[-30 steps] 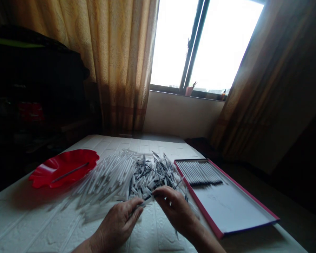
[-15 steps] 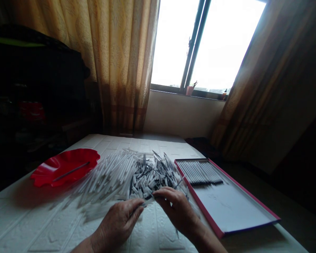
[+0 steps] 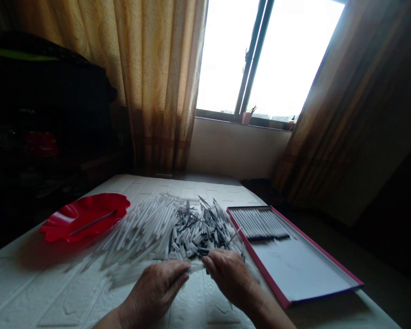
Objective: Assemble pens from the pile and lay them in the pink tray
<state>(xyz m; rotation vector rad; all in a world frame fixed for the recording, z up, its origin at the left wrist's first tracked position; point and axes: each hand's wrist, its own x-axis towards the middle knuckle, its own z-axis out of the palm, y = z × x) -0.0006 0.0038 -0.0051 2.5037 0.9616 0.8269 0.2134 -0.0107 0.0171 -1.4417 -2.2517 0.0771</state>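
Note:
Between my two hands, just above the near side of the piles, is a thin pale tube (image 3: 196, 267), probably a pen barrel. My left hand (image 3: 157, 285) pinches its left end between thumb and fingers. At the other end, my right hand (image 3: 230, 276) is closed on it; its fingertips partly hide that end. Beyond the hands lies a heap of short white pieces (image 3: 183, 240) mixed with thin dark pointed rods (image 3: 210, 208). Many long white tubes (image 3: 147, 224) are spread to the left of this heap.
A shallow pink-edged box (image 3: 304, 274) on the right holds a row of white tubes with dark ends (image 3: 263, 224). At left, a red wavy-rimmed plate (image 3: 61, 219) carries one dark rod (image 3: 92, 223). All rest on a white brick-patterned table (image 3: 65, 297).
My right hand has shifted slightly right and turned over the tube's end. More of the pale tube shows between the hands. My left hand has barely moved.

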